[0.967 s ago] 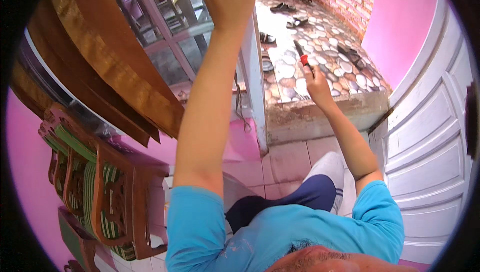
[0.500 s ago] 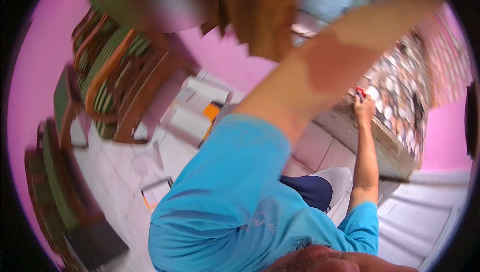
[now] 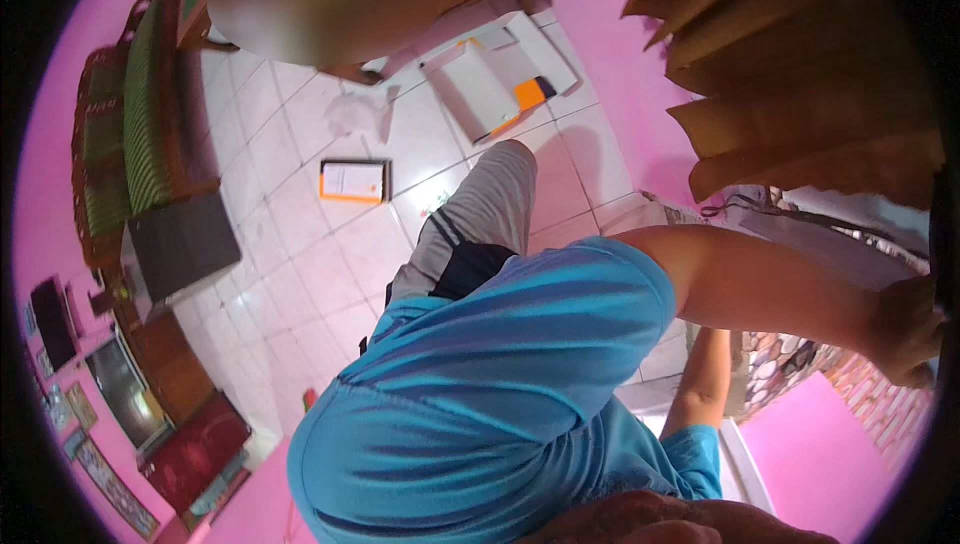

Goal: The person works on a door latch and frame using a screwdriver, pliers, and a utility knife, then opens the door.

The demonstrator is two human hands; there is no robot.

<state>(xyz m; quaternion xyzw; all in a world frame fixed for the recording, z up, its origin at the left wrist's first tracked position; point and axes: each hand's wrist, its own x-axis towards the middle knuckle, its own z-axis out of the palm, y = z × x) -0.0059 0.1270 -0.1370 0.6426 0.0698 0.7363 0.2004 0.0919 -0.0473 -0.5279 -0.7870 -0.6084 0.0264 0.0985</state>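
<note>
My left arm reaches across to the right. My left hand [image 3: 905, 332] is in shadow at the right rim, its fingers curled; a pale bit shows beside the fingertips, but what they hold is unclear. The hand is above a pebble-faced ledge [image 3: 785, 359], near a dark cable [image 3: 800, 214] and under a brown curtain [image 3: 800, 74]. My right forearm [image 3: 702, 379] passes up behind the left arm, which hides my right hand.
An opened white box [image 3: 470, 94] with an orange and dark piece [image 3: 533, 94] lies on the tiled floor [image 3: 290, 274]. Near it are an orange-edged flat box [image 3: 353, 181] and a crumpled clear bag [image 3: 360, 116]. A dark-topped table [image 3: 185, 249] and green-striped seat [image 3: 148, 104] stand left.
The view has swung, bringing more floor and the left side of the room in. My left arm has come lower at the right. My right hand, earlier on the pebbled ledge with something red, is now hidden.
</note>
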